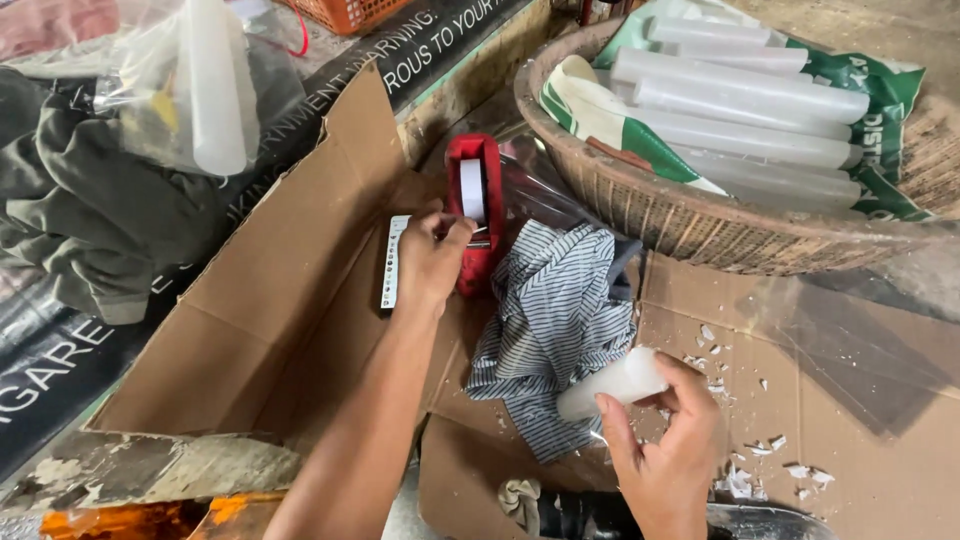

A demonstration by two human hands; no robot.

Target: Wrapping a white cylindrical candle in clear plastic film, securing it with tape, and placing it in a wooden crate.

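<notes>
My left hand (428, 262) reaches forward to a red tape dispenser (478, 215) that holds a white roll; its fingers pinch at the dispenser's side, where the tape end seems to be. My right hand (665, 440) is nearer to me and grips one white waxy cylinder (612, 385) by its end, tilted up to the right. A crumpled striped cloth (553, 325) lies between the two hands on flattened brown cardboard (290, 290).
A woven basket (680, 215) at the upper right holds several more white cylinders on a green-and-white bag. White crumbs (760, 450) dot the cardboard on the right. A clear plastic bag (190, 90) and dark clothing (90, 200) lie upper left. A narrow white strip (392, 262) rests beside the left hand.
</notes>
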